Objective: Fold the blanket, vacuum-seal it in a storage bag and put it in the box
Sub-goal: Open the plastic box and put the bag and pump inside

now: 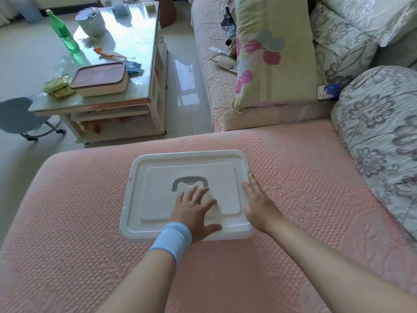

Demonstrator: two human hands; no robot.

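Observation:
A white plastic storage box stands on the pink quilted sofa seat, its lid on top with a grey handle in the middle. My left hand, with a light blue wristband, lies flat with spread fingers on the lid just below the handle. My right hand presses with straight fingers on the lid's right edge. The box's inside is hidden by the lid. No blanket or storage bag shows near the box.
A glass-topped coffee table stands at the left with a green bottle, a lidded container and snack packets. A floral pillow lies on the sofa behind, patterned cushions at right. A blue stool stands far left.

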